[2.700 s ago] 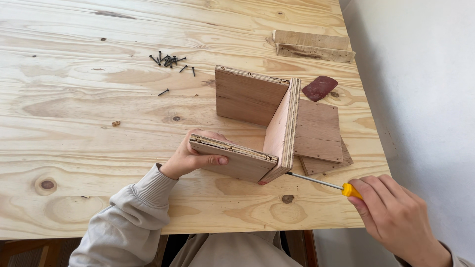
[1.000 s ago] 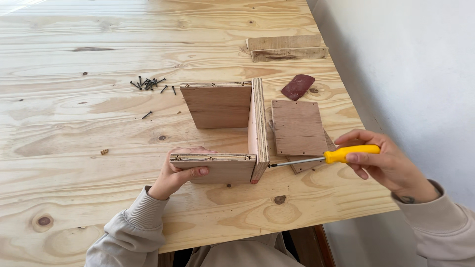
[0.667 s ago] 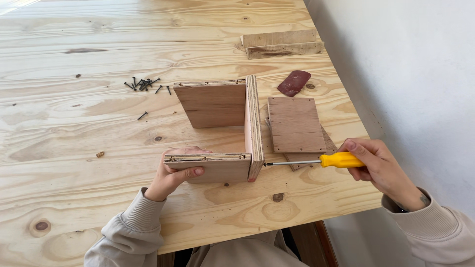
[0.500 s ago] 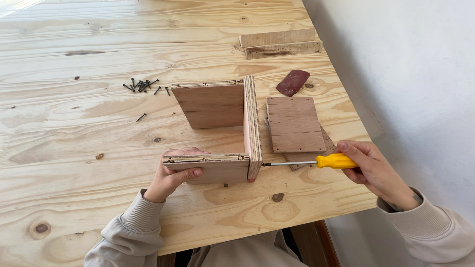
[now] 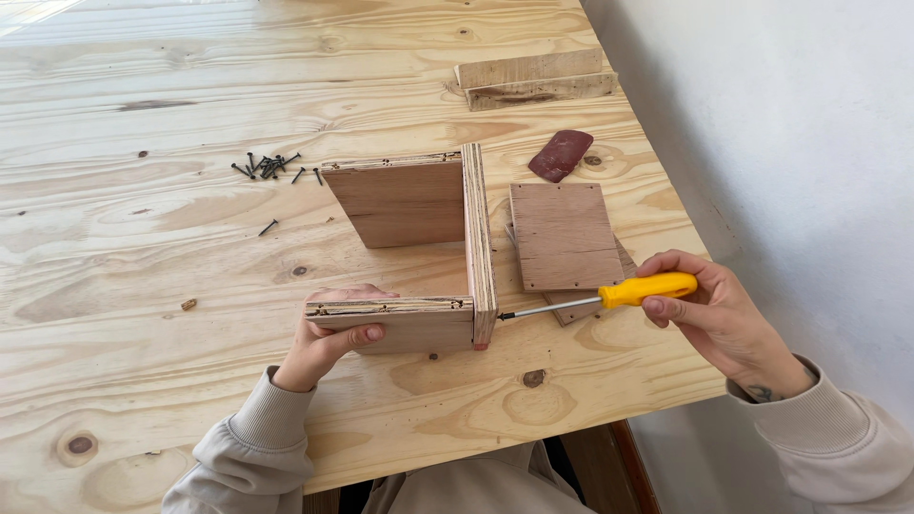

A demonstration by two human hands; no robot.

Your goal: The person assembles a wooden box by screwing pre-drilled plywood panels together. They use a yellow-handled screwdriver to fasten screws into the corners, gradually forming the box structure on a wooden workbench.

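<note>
Step in hand is screw-driving: the left hand point(image 5: 328, 343) clasps the plywood box frame point(image 5: 419, 252) standing on the workbench point(image 5: 143, 286) – the right hand point(image 5: 709, 309) grasps the yellow-handled screwdriver point(image 5: 609, 295), tip at its near corner – likely needing steady axial pressure next.

Single head view looks steeply down, fairly near, onto the table point(image 5: 143, 238).

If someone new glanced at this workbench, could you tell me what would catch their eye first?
Most likely the yellow-handled screwdriver, held level in the right hand with its tip against the side panel of a three-sided plywood frame at the middle of the table. The left hand grips the frame's near panel. A cluster of dark screws lies further back to the left, loose plywood pieces to the frame's right.
</note>
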